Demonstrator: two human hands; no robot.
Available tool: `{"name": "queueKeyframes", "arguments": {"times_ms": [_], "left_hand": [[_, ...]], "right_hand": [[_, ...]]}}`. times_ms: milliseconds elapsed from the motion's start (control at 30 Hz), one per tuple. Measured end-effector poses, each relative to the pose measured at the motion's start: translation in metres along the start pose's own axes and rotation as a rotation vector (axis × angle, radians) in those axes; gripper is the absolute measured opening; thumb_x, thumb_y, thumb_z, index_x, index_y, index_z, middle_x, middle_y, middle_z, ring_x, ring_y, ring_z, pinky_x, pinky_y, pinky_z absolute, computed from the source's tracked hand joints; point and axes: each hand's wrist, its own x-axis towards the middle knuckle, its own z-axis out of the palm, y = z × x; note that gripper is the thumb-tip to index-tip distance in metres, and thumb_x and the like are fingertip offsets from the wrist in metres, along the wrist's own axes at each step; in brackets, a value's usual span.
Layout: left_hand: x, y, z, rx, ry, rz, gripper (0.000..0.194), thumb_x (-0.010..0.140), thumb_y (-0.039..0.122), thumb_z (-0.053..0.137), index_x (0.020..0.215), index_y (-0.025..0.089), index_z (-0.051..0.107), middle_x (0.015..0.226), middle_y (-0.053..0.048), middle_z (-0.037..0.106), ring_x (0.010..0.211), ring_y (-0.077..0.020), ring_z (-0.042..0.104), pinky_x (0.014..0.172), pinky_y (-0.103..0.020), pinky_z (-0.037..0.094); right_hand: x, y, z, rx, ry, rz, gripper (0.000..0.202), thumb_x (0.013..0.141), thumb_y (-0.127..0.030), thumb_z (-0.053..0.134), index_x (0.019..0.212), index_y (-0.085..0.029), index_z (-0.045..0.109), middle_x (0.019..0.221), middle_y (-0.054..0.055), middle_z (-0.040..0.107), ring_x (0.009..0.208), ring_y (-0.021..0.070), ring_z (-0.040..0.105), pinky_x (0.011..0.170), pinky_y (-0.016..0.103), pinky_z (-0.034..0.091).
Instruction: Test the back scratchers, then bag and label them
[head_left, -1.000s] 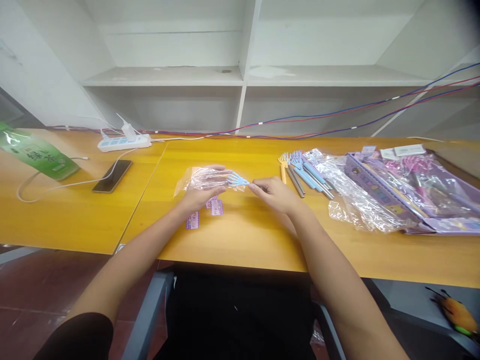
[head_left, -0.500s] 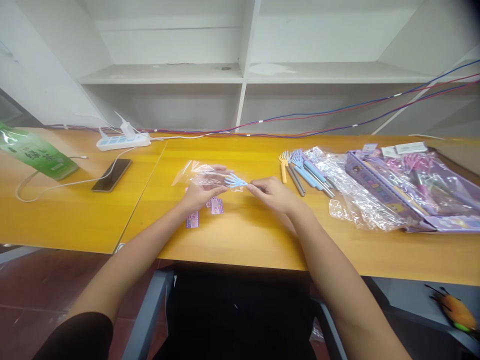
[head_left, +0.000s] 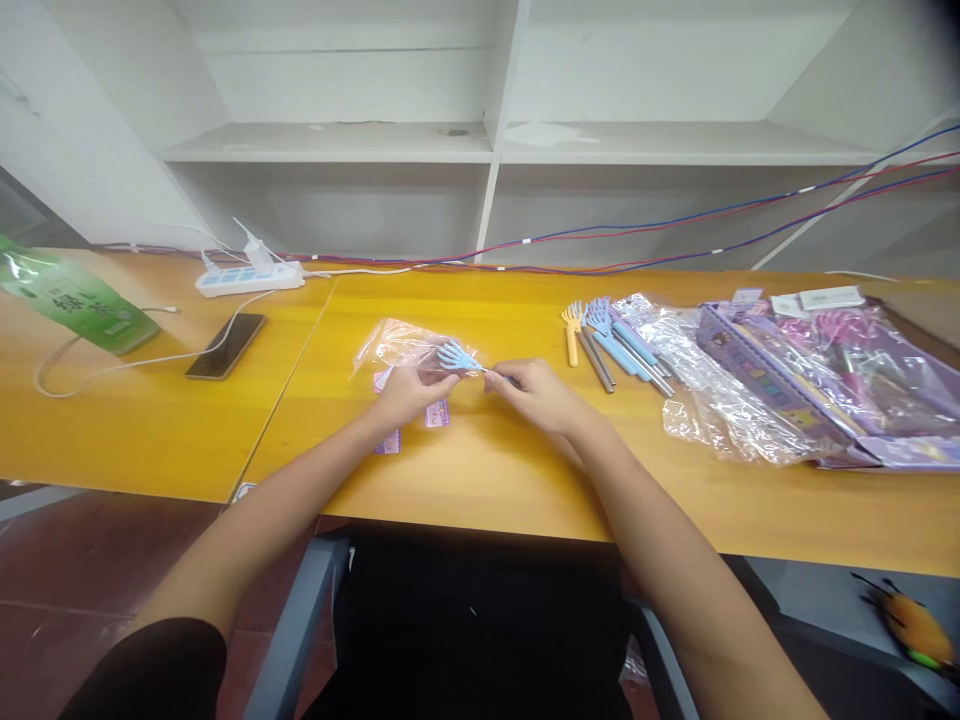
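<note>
My left hand (head_left: 409, 393) pinches the open end of a small clear plastic bag (head_left: 394, 346) above the yellow table (head_left: 495, 470). My right hand (head_left: 531, 390) grips the handle of a light blue claw-shaped back scratcher (head_left: 454, 357), whose claw head lies at the mouth of the bag. Small purple label cards (head_left: 437, 412) lie on the table under my hands.
More scratchers (head_left: 609, 338), blue, yellow and grey, lie right of my hands beside crumpled clear wrap (head_left: 712, 400) and purple packaging (head_left: 817, 390). At left lie a black phone (head_left: 226, 345), a white power strip (head_left: 250, 279) and a green packet (head_left: 71, 297). White shelves stand behind.
My right hand has pushed the blue scratcher leftward, so its claw head now sits at the bag's mouth. My left hand has shifted slightly on the bag.
</note>
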Motion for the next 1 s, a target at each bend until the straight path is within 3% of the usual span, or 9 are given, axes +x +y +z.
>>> {"name": "queueKeyframes", "arguments": {"times_ms": [200,367,467,567,767,900,1000], "left_hand": [[0.0,-0.002,0.003,0.024,0.061,-0.035,0.045,0.075,0.032,0.089,0.111,0.018,0.068,0.11,-0.008,0.078,0.099,-0.0198,0.076,0.096,-0.034,0.06],[-0.001,-0.004,0.002,0.056,0.043,-0.059,0.043,0.075,0.033,0.086,0.111,0.019,0.067,0.105,-0.006,0.076,0.094,-0.0196,0.074,0.089,-0.033,0.059],[0.0,-0.008,0.001,0.118,0.074,-0.062,0.04,0.075,0.033,0.085,0.107,0.019,0.066,0.101,-0.006,0.076,0.09,-0.0188,0.073,0.085,-0.031,0.057],[0.001,-0.01,0.0,0.153,0.082,-0.045,0.036,0.076,0.032,0.083,0.105,0.02,0.065,0.098,-0.005,0.076,0.09,-0.019,0.073,0.085,-0.032,0.057],[-0.001,-0.009,-0.002,0.215,0.075,-0.071,0.03,0.076,0.033,0.083,0.096,0.019,0.066,0.093,-0.006,0.077,0.084,-0.0193,0.073,0.081,-0.033,0.058],[-0.003,-0.014,-0.004,0.219,-0.066,-0.092,0.025,0.08,0.038,0.084,0.092,0.018,0.073,0.094,-0.008,0.081,0.09,-0.0231,0.077,0.087,-0.037,0.061],[-0.005,-0.015,-0.004,0.199,-0.139,-0.095,0.028,0.083,0.042,0.083,0.095,0.018,0.077,0.098,-0.009,0.082,0.098,-0.0263,0.078,0.092,-0.041,0.062]], "right_hand": [[0.0,-0.001,0.002,0.028,-0.045,-0.021,0.036,0.106,-0.036,0.046,0.101,-0.018,0.078,0.102,0.009,0.079,0.091,0.0234,0.069,0.087,0.034,0.047],[0.0,-0.001,0.006,0.106,-0.091,-0.006,0.037,0.105,-0.036,0.048,0.105,-0.019,0.08,0.111,0.01,0.081,0.102,0.0263,0.071,0.096,0.037,0.049],[-0.001,-0.003,0.006,0.153,-0.1,0.003,0.041,0.105,-0.041,0.047,0.108,-0.016,0.08,0.095,0.007,0.077,0.086,0.0221,0.066,0.084,0.034,0.049],[-0.002,-0.007,0.006,0.219,-0.133,0.045,0.048,0.104,-0.047,0.047,0.114,-0.013,0.079,0.071,-0.001,0.058,0.066,0.016,0.049,0.066,0.03,0.041],[-0.004,-0.008,0.012,0.443,-0.186,0.148,0.047,0.099,-0.058,0.054,0.105,-0.014,0.071,0.068,-0.005,0.042,0.059,0.0121,0.035,0.055,0.028,0.03],[-0.002,-0.006,0.021,0.573,-0.201,0.191,0.047,0.097,-0.064,0.058,0.08,-0.02,0.057,0.063,-0.006,0.04,0.055,0.0106,0.032,0.051,0.028,0.025],[-0.001,-0.007,0.027,0.613,-0.208,0.193,0.052,0.096,-0.069,0.059,0.074,-0.023,0.048,0.062,-0.006,0.039,0.053,0.0097,0.031,0.05,0.027,0.024]]}}
